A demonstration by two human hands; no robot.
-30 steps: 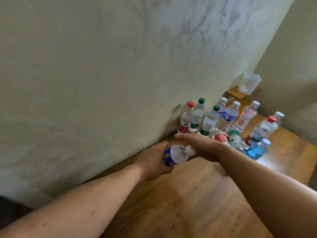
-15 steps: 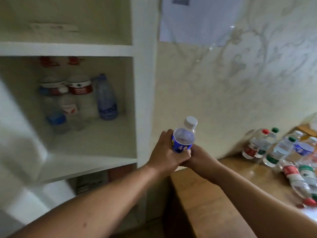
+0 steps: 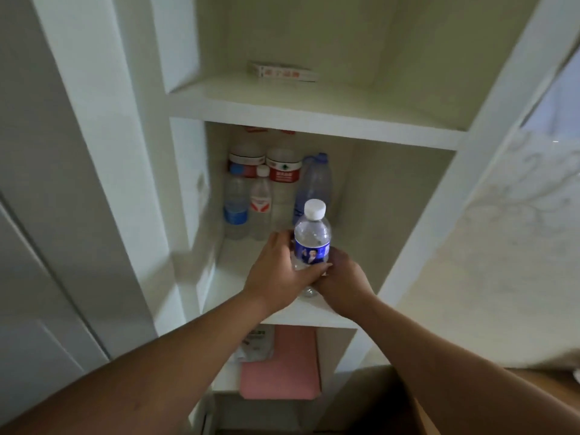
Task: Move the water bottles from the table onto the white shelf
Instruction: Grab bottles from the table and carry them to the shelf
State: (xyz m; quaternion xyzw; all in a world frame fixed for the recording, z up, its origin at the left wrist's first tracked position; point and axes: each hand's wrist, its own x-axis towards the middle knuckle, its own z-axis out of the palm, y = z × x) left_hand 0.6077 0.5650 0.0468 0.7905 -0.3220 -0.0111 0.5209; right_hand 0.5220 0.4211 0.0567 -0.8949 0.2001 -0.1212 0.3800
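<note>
Your left hand [image 3: 276,271] and right hand [image 3: 340,282] both wrap the lower body of the white-capped water bottle [image 3: 311,238], each grip closed around it. The bottle stands upright over the front edge of the white shelf [image 3: 309,312], middle compartment. Five stored bottles [image 3: 262,196] crowd the rear left; the floor of the compartment to the right and front lies open. A flat box [image 3: 284,72] rests on the compartment above.
</note>
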